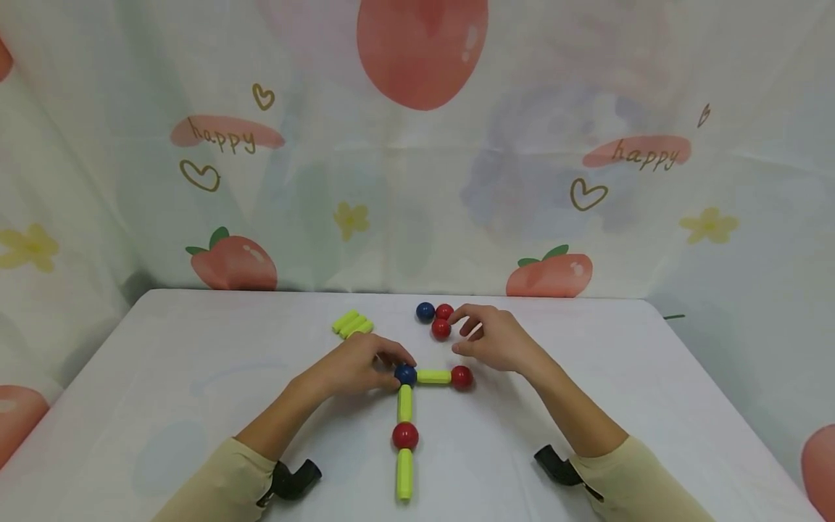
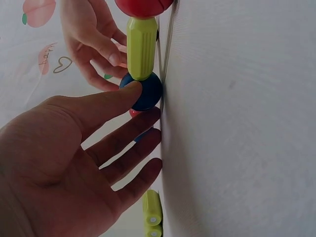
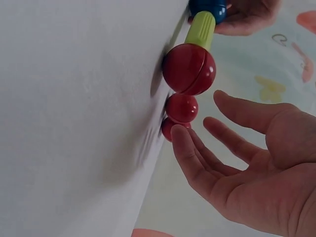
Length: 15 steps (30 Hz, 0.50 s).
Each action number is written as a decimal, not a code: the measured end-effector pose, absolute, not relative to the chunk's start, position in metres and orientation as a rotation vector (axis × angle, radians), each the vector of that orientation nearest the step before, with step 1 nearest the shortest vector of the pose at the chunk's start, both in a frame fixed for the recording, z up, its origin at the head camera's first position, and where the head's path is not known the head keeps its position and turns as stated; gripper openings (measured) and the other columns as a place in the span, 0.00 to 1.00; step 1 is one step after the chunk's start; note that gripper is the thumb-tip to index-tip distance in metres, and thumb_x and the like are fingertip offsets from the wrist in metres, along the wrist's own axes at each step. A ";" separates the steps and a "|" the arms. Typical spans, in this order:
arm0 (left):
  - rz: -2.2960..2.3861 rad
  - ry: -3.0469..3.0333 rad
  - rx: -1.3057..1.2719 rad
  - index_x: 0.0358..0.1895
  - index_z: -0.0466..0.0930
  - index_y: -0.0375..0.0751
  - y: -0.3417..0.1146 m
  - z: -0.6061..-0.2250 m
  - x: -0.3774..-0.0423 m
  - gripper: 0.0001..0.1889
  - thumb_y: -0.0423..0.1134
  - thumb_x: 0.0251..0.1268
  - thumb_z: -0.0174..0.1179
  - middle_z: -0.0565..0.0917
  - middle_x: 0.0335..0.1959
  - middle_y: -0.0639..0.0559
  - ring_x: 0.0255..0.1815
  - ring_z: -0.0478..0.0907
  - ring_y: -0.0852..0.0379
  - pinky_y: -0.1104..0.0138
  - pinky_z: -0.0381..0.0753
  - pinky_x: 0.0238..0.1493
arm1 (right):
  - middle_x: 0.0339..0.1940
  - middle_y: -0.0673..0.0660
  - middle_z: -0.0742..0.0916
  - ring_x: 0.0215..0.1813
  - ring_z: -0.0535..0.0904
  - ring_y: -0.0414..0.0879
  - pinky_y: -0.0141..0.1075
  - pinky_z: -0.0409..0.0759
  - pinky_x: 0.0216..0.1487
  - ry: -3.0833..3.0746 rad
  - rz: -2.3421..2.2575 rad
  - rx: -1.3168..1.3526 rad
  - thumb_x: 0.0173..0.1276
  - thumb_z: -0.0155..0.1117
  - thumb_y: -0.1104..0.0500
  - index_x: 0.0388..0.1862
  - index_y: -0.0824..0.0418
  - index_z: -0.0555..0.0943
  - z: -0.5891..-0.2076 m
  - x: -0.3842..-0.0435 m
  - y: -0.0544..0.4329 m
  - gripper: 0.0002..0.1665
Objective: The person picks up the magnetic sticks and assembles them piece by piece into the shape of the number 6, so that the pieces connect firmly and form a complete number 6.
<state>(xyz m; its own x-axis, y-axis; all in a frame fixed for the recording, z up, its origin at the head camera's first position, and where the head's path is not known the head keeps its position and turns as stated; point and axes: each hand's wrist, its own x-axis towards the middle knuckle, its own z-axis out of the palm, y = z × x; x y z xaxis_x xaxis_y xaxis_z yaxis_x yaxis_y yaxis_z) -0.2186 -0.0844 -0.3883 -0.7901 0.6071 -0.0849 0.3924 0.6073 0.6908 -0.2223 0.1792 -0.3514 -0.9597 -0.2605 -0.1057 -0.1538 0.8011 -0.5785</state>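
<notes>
My left hand (image 1: pixel 362 366) holds the blue ball (image 1: pixel 406 374) at the corner of a joined shape, thumb on its near side and index finger at its far side. From that ball a yellow-green rod (image 1: pixel 433 377) runs right to a red ball (image 1: pixel 462 377). Another rod (image 1: pixel 405 404) runs toward the front to a second red ball (image 1: pixel 405 436), followed by a further rod (image 1: pixel 404 475). My right hand (image 1: pixel 493 337) hovers with loosely bent fingers beside a loose red ball (image 1: pixel 441 329); in the right wrist view nothing lies between thumb and fingers (image 3: pixel 185 155).
Beyond the loose red ball, another red ball (image 1: pixel 444 312) and a blue ball (image 1: pixel 425 312) sit close together near the table's back edge. Several yellow-green rods (image 1: pixel 351 324) lie side by side behind my left hand. A printed curtain (image 1: pixel 417 181) hangs behind the white table (image 1: pixel 261 348).
</notes>
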 end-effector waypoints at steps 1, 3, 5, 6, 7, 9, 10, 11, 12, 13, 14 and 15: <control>0.979 2.523 0.807 0.56 0.89 0.52 -0.085 -0.388 -0.218 0.17 0.34 0.64 0.73 0.88 0.50 0.57 0.50 0.79 0.56 0.61 0.83 0.55 | 0.50 0.61 0.87 0.48 0.85 0.52 0.43 0.88 0.46 2.810 -0.874 -0.323 0.66 0.75 0.58 0.61 0.56 0.82 -0.352 -0.225 0.178 0.25; 0.985 2.522 0.799 0.55 0.89 0.52 -0.085 -0.389 -0.218 0.17 0.34 0.64 0.73 0.88 0.50 0.57 0.50 0.79 0.55 0.61 0.83 0.55 | 0.50 0.61 0.88 0.49 0.85 0.52 0.43 0.87 0.47 2.813 -0.866 -0.322 0.66 0.75 0.58 0.62 0.55 0.82 -0.353 -0.228 0.176 0.25; 0.991 2.520 0.787 0.55 0.89 0.52 -0.085 -0.389 -0.218 0.17 0.34 0.64 0.73 0.88 0.50 0.57 0.51 0.79 0.55 0.61 0.84 0.54 | 0.50 0.61 0.88 0.49 0.84 0.52 0.43 0.86 0.45 2.812 -0.864 -0.322 0.66 0.75 0.58 0.63 0.55 0.81 -0.354 -0.232 0.175 0.26; 0.993 2.519 0.784 0.55 0.89 0.53 -0.084 -0.389 -0.217 0.18 0.34 0.64 0.73 0.88 0.50 0.57 0.51 0.79 0.56 0.62 0.84 0.54 | 0.50 0.61 0.88 0.49 0.84 0.52 0.42 0.86 0.45 2.810 -0.862 -0.324 0.66 0.75 0.58 0.63 0.55 0.81 -0.355 -0.233 0.174 0.26; 0.994 2.519 0.778 0.56 0.89 0.53 -0.084 -0.390 -0.217 0.18 0.34 0.64 0.73 0.88 0.50 0.57 0.51 0.79 0.56 0.62 0.84 0.54 | 0.50 0.61 0.87 0.49 0.83 0.53 0.42 0.86 0.44 2.807 -0.862 -0.327 0.66 0.75 0.58 0.64 0.55 0.81 -0.356 -0.234 0.173 0.27; 0.997 2.520 0.770 0.56 0.89 0.53 -0.084 -0.390 -0.217 0.18 0.34 0.64 0.73 0.88 0.51 0.57 0.51 0.79 0.56 0.63 0.84 0.53 | 0.50 0.61 0.87 0.49 0.83 0.53 0.41 0.85 0.43 2.802 -0.855 -0.332 0.66 0.75 0.58 0.65 0.55 0.81 -0.358 -0.236 0.172 0.28; 0.999 2.518 0.771 0.56 0.89 0.53 -0.085 -0.390 -0.217 0.18 0.34 0.64 0.73 0.88 0.51 0.57 0.51 0.79 0.56 0.63 0.84 0.53 | 0.51 0.61 0.87 0.50 0.83 0.53 0.40 0.85 0.42 2.799 -0.851 -0.335 0.66 0.75 0.58 0.65 0.55 0.81 -0.359 -0.237 0.171 0.28; 1.000 2.517 0.768 0.56 0.89 0.53 -0.085 -0.390 -0.217 0.18 0.34 0.64 0.73 0.88 0.51 0.58 0.51 0.79 0.56 0.63 0.84 0.53 | 0.51 0.61 0.87 0.50 0.82 0.53 0.40 0.85 0.43 2.799 -0.847 -0.339 0.66 0.74 0.58 0.66 0.55 0.81 -0.360 -0.238 0.171 0.28; 1.002 2.515 0.767 0.56 0.89 0.53 -0.085 -0.390 -0.217 0.18 0.34 0.64 0.73 0.88 0.51 0.58 0.51 0.79 0.56 0.63 0.84 0.54 | 0.51 0.61 0.87 0.51 0.82 0.53 0.40 0.85 0.43 2.800 -0.845 -0.343 0.66 0.74 0.58 0.66 0.55 0.81 -0.361 -0.239 0.170 0.28; 1.004 2.513 0.765 0.56 0.89 0.53 -0.085 -0.390 -0.217 0.18 0.35 0.64 0.73 0.88 0.51 0.58 0.51 0.79 0.56 0.63 0.84 0.54 | 0.51 0.61 0.87 0.51 0.83 0.54 0.40 0.85 0.43 2.801 -0.843 -0.348 0.67 0.74 0.58 0.65 0.55 0.82 -0.361 -0.239 0.170 0.27; 1.005 2.513 0.765 0.56 0.89 0.53 -0.086 -0.389 -0.217 0.17 0.35 0.64 0.73 0.88 0.51 0.58 0.51 0.79 0.56 0.63 0.84 0.54 | 0.51 0.60 0.87 0.52 0.83 0.54 0.40 0.85 0.44 2.804 -0.842 -0.351 0.67 0.74 0.58 0.64 0.55 0.82 -0.361 -0.240 0.169 0.26; 1.006 2.513 0.764 0.56 0.89 0.53 -0.086 -0.389 -0.217 0.17 0.35 0.65 0.73 0.88 0.50 0.58 0.51 0.79 0.56 0.64 0.84 0.53 | 0.51 0.60 0.88 0.52 0.83 0.54 0.41 0.86 0.44 2.807 -0.843 -0.354 0.67 0.74 0.59 0.63 0.55 0.83 -0.362 -0.241 0.169 0.25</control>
<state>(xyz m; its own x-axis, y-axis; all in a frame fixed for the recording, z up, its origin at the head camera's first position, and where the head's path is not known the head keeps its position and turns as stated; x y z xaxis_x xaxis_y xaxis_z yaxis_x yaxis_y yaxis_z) -0.2173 -0.0861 -0.3894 -0.8026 0.5881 -0.0994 0.3572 0.6074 0.7095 -0.2406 0.1688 -0.3617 -0.9536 -0.2799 -0.1110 -0.1724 0.8098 -0.5609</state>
